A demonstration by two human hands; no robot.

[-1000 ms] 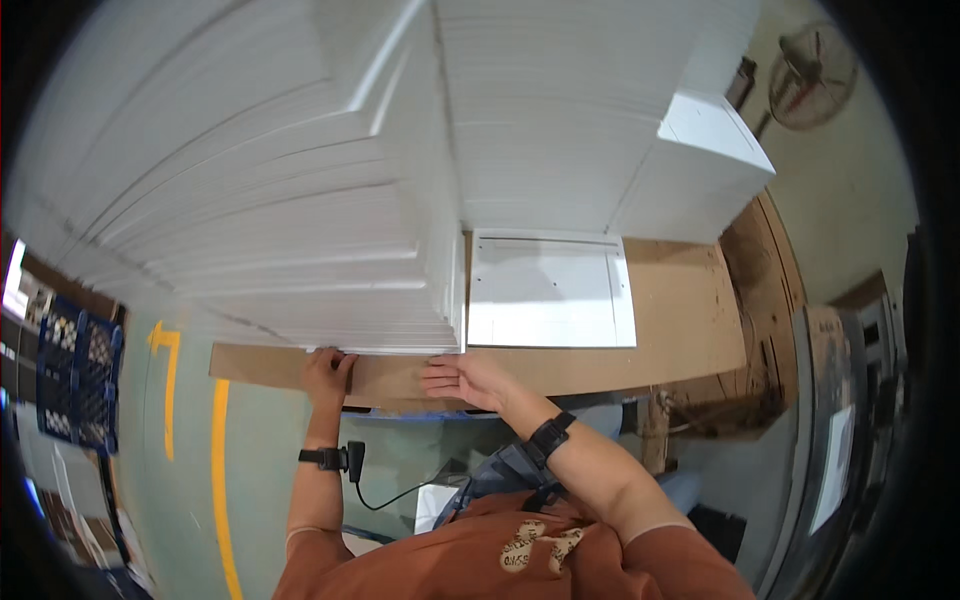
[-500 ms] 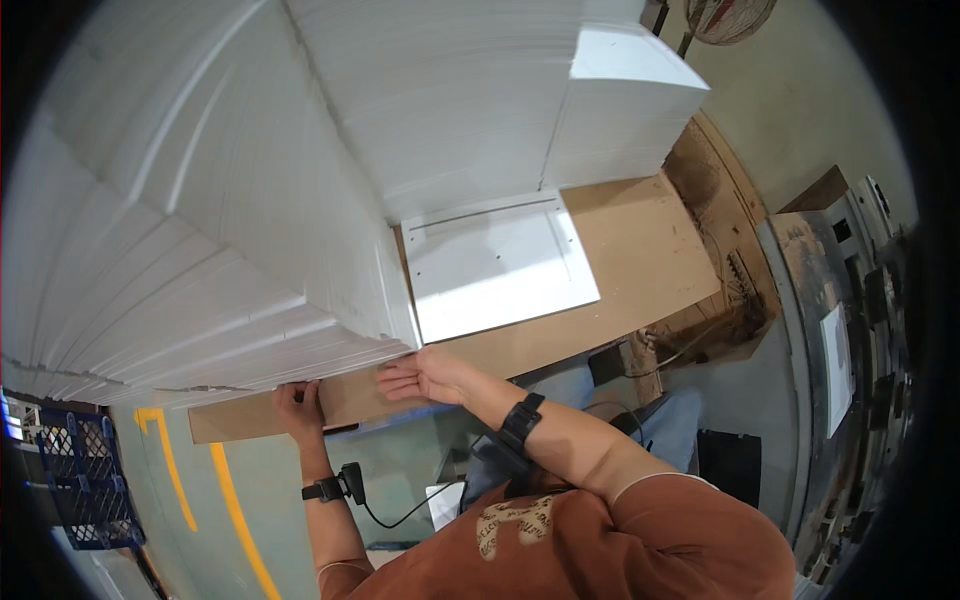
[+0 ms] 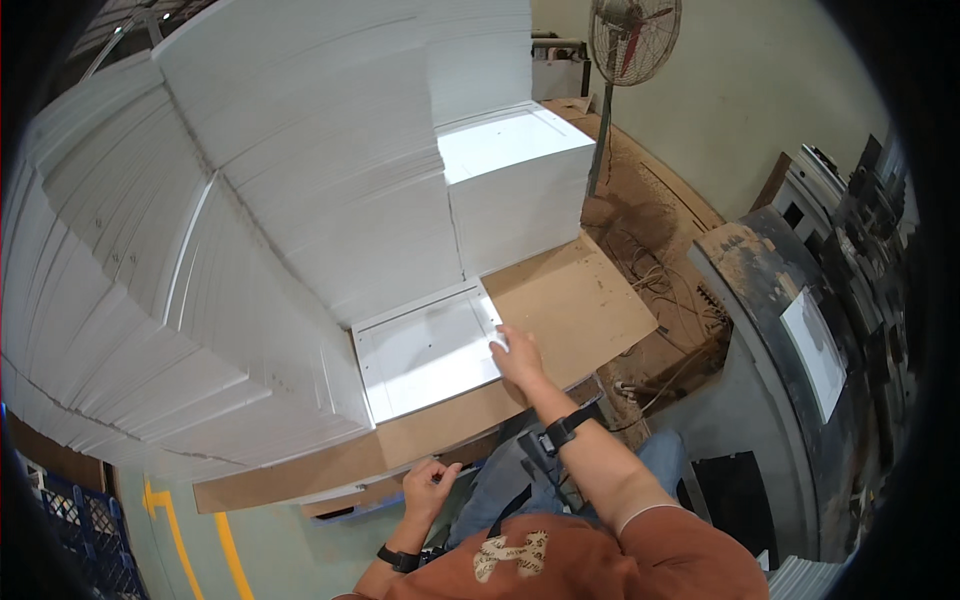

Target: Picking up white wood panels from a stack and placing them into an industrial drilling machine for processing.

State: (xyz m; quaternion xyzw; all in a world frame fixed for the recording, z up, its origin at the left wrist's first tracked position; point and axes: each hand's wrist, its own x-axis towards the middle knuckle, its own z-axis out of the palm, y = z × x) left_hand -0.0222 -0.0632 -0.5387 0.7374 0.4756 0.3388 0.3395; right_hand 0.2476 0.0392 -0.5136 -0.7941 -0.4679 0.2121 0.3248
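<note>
A white rectangular panel (image 3: 425, 347) with small holes and a groove along its far edge lies flat on a brown board (image 3: 575, 300). My right hand (image 3: 518, 358) is at the panel's right edge, thumb and fingers apart; whether the fingertips touch it is unclear. Close to my body, just in front of the board's near edge, my left hand (image 3: 427, 488) is curled closed. A small dark spot shows among its fingers, too small to name.
Tall stacks of white panels (image 3: 310, 150) rise along the left and far side of the board. A lower stack (image 3: 525, 205) stands at the far right. Beyond are a standing fan (image 3: 632, 40) and loose cables (image 3: 650, 275). Grey machinery (image 3: 770, 260) is on the right, a blue crate (image 3: 85, 525) lower left.
My right hand has moved from the panel's near left corner to its right edge. My left hand has drawn back from the board's near edge toward my body. The view has shifted.
</note>
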